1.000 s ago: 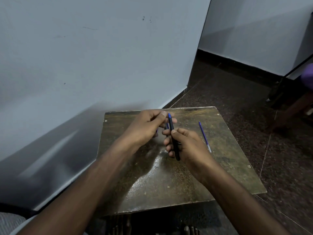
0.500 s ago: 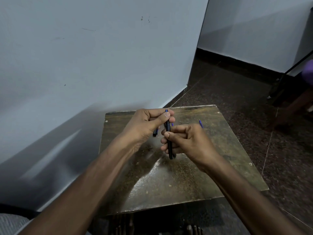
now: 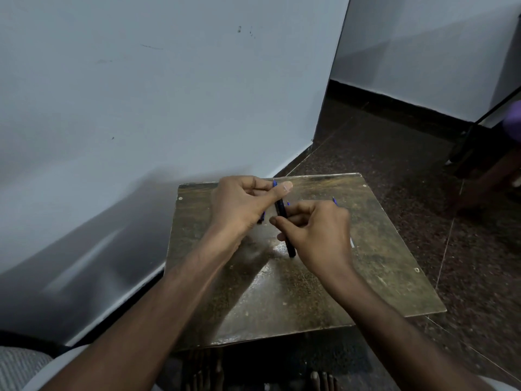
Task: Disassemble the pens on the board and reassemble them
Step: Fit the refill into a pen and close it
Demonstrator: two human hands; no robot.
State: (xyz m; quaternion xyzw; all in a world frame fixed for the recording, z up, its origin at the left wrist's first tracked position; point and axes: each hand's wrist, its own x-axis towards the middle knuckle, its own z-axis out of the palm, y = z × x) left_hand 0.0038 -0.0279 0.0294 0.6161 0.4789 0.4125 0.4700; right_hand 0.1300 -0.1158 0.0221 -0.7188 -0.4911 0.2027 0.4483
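- A black pen barrel (image 3: 284, 227) is held above the board (image 3: 389, 266), steeply tilted, with its lower end just over the worn surface.
- The barrel's upper end, where a blue tip shows, is pinched by the left hand (image 3: 242, 206) between the extended thumb and the curled fingers.
- A second dark piece with blue (image 3: 261, 218) is seen under the left palm; whether it is gripped cannot be told.
- The barrel's middle is grasped by the right hand (image 3: 315, 232), whose fingers are curled round it.
- A blue refill (image 3: 334, 201) is laid on the board behind the right hand, mostly hidden by it.
- The board is set on a dark speckled floor (image 3: 394, 148) beside a pale wall (image 3: 169, 94).
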